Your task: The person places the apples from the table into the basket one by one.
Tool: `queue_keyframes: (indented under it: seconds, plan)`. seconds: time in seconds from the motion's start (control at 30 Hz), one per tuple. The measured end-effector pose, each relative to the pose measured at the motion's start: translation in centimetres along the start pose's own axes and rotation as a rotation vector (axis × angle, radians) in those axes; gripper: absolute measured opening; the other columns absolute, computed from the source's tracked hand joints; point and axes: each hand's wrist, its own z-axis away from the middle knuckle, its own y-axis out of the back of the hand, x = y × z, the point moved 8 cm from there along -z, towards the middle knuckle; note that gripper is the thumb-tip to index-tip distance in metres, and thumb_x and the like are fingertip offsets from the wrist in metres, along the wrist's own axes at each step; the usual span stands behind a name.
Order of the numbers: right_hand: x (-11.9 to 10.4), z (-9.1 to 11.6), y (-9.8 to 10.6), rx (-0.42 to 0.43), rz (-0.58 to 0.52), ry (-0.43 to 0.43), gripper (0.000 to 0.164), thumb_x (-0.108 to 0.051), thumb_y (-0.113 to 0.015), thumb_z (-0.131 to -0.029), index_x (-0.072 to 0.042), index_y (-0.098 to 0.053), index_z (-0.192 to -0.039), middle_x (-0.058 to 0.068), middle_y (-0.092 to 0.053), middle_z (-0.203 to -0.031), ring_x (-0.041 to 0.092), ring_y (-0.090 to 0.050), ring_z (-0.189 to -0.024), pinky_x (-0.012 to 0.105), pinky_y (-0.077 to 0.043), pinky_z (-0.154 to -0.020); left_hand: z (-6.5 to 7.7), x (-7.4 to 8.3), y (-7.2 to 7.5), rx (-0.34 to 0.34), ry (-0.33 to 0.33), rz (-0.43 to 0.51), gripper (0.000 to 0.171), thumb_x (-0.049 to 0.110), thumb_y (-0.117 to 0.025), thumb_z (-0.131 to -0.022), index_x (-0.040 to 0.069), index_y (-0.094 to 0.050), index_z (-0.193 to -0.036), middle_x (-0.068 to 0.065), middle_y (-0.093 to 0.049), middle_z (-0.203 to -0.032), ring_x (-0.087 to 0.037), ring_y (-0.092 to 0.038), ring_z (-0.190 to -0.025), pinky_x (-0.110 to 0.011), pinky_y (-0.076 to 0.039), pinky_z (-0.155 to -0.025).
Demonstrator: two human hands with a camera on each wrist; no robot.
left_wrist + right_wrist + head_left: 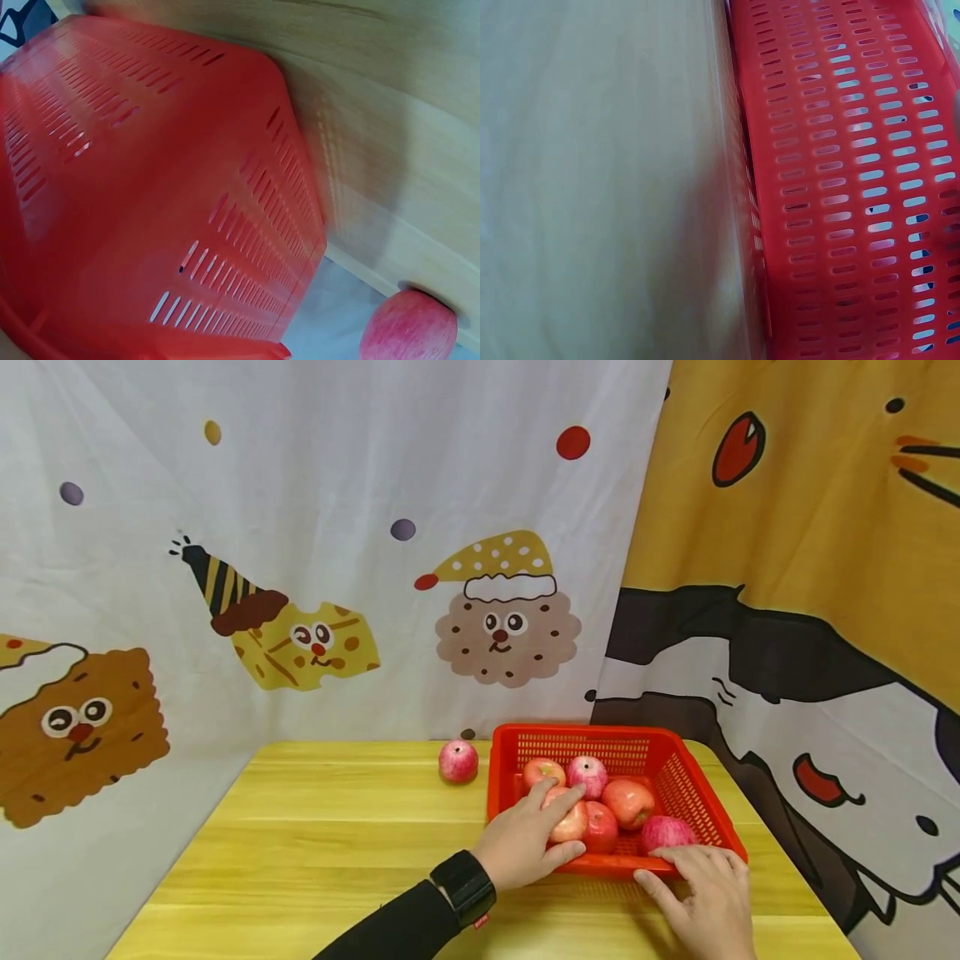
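Observation:
A red plastic basket [697,793] with slotted walls stands on the right part of the table, holding several red apples. My left hand [520,842] reaches over its near left rim. The fingers and thumb of that hand lie around a pale red apple [567,821] inside. At the near right, my right hand [705,889] grips the basket's front rim, thumb outside and fingers over the edge. Just beyond those fingers lies a darker pink apple [667,832]. Both wrist views show the basket's slotted walls, at the left in one [150,187] and the right in the other [840,187].
One loose apple [458,761] sits outside the basket, left of its far corner. The wooden table [315,835] extends leftward. A white curtain [337,485] with cartoon prints hangs behind, and a yellow one [810,527] with a large cartoon figure borders the right side.

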Motion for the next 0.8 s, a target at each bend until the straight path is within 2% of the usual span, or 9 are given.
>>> queue_keyframes:
  seconds: [0.13, 0.27, 0.53, 0.7, 0.8]
  plan:
    - [0.0, -0.1, 0.0, -0.003, 0.001, 0.005, 0.041, -0.045, -0.086, -0.067, -0.014, -0.074, -0.090, 0.005, -0.070, -0.088, 0.027, -0.052, -0.091, 0.055, -0.027, -0.083, 0.0, 0.1, -0.1, -0.020, -0.029, -0.002, 0.071, 0.064, -0.051, -0.093, 0.040, -0.025, -0.155, -0.009, -0.035, -0.147, -0.019, -0.063, -0.087, -0.040, -0.057, -0.080]
    - [-0.1, -0.1, 0.1, 0.002, 0.007, 0.003, 0.040, -0.045, -0.086, -0.066, -0.014, -0.073, -0.089, 0.005, -0.070, -0.087, 0.027, -0.052, -0.090, 0.055, -0.028, -0.082, 0.0, 0.3, -0.5, -0.055, -0.055, 0.000, 0.071, 0.063, -0.050, -0.093, 0.044, -0.020, -0.155, -0.009, -0.032, -0.149, -0.016, -0.062, -0.081, -0.036, -0.057, -0.079]
    - [-0.1, 0.0, 0.2, -0.004, 0.012, -0.014, 0.040, -0.044, -0.087, -0.066, -0.015, -0.073, -0.089, 0.005, -0.069, -0.086, 0.028, -0.052, -0.089, 0.056, -0.028, -0.083, 0.0, 0.8, -1.1, -0.121, -0.106, 0.000, 0.077, 0.068, -0.049, -0.090, 0.047, -0.014, -0.155, -0.009, -0.025, -0.153, -0.019, -0.057, -0.106, -0.039, -0.053, -0.089]
    - [0.1, 0.0, 0.1, -0.009, 0.014, -0.020, 0.040, -0.044, -0.087, -0.066, -0.015, -0.073, -0.088, 0.006, -0.070, -0.087, 0.028, -0.052, -0.090, 0.056, -0.028, -0.083, 0.3, 1.3, -1.8, -0.152, -0.180, -0.105, 0.087, 0.074, -0.051, -0.084, 0.046, -0.009, -0.155, -0.014, -0.019, -0.157, -0.022, -0.048, -0.120, -0.042, -0.046, -0.100]
    - [0.1, 0.0, 0.0, -0.009, 0.011, -0.018, 0.040, -0.044, -0.087, -0.066, -0.014, -0.073, -0.089, 0.006, -0.070, -0.088, 0.028, -0.052, -0.090, 0.056, -0.027, -0.083, 0.4, 1.5, -2.0, -0.162, -0.214, -0.159, 0.087, 0.074, -0.052, -0.083, 0.045, -0.013, -0.156, -0.016, -0.016, -0.158, -0.024, -0.041, -0.128, -0.044, -0.040, -0.106]
